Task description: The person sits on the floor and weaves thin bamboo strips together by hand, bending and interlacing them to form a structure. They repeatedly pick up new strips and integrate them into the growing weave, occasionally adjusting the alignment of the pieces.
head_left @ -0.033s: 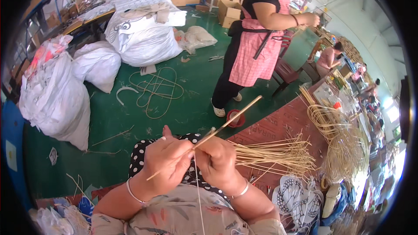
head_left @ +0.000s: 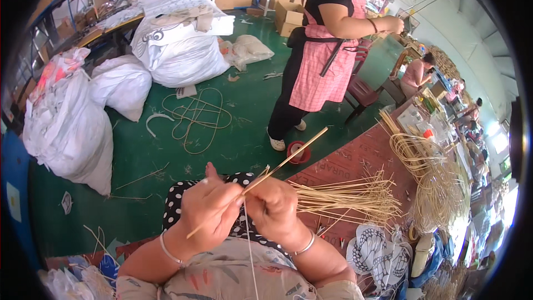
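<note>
Both hands meet in front of the chest, over the lap. Left hand (head_left: 208, 211) is clenched around a long thin rattan stick (head_left: 277, 168) that runs diagonally from below the palm up and right, its free tip over the green floor (head_left: 139, 155) near a small red cup (head_left: 298, 151). Right hand (head_left: 272, 205) is closed, fingers pinching the butt ends of a bundle of thin reeds (head_left: 350, 197), touching the left hand. The bundle fans out rightward across the near left corner of the brown bench (head_left: 355, 158). A pale strand (head_left: 251, 261) hangs straight down from between the hands; what it is tied to can't be made out.

Progress judgement: early to middle stage. The reeds are gathered at one end only and lie loose and splayed at the far end, no woven section visible yet, so binding or weaving looks mostly left to do. Coiled rattan hoops (head_left: 430, 175) lie further along the bench's right side, untouched.

Another person in a pink apron (head_left: 322, 72) stands beyond on the floor, well apart. White sacks (head_left: 72, 128) sit at the left.
</note>
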`<state>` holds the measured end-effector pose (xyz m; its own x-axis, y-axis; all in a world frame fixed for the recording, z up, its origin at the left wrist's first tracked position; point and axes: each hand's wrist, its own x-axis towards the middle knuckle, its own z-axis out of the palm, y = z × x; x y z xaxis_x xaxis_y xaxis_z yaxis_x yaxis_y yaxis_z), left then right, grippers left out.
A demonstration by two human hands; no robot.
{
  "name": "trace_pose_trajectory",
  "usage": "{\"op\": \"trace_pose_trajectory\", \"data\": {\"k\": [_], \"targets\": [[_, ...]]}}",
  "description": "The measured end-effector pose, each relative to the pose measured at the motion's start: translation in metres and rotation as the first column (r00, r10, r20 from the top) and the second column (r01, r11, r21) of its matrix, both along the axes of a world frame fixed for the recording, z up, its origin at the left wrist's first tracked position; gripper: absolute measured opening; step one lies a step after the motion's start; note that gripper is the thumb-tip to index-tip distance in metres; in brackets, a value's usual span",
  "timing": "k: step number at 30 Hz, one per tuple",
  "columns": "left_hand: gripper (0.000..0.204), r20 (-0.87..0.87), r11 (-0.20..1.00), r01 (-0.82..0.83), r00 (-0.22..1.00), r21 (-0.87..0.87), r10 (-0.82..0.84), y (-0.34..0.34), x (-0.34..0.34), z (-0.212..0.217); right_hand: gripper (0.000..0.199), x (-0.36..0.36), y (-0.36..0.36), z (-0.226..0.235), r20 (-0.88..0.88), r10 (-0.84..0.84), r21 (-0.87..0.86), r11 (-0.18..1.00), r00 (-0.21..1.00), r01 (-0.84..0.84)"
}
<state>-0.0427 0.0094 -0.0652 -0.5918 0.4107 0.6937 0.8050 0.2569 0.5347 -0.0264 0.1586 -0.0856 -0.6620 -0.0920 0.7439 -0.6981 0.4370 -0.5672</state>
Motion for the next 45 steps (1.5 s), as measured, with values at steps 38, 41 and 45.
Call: {"op": "trace_pose_trajectory", "data": {"k": [38,41,45], "targets": [[0.026,0.579,0.879,0.310,0.664,0.363,-0.474,-0.012,0.016,0.026,0.043,0.020,0.042,0.064,-0.326,0.017,0.541,0.823,0.945,0.171],[0.026,0.578,0.878,0.328,0.662,0.348,-0.477,-0.010,0.017,0.030,0.040,0.017,0.039,0.061,-0.329,0.036,0.526,0.837,0.944,0.152],[0.025,0.564,0.886,0.332,0.685,0.324,-0.462,-0.010,0.015,0.024,0.039,0.014,0.038,0.057,-0.313,0.029,0.518,0.843,0.949,0.145]]}}
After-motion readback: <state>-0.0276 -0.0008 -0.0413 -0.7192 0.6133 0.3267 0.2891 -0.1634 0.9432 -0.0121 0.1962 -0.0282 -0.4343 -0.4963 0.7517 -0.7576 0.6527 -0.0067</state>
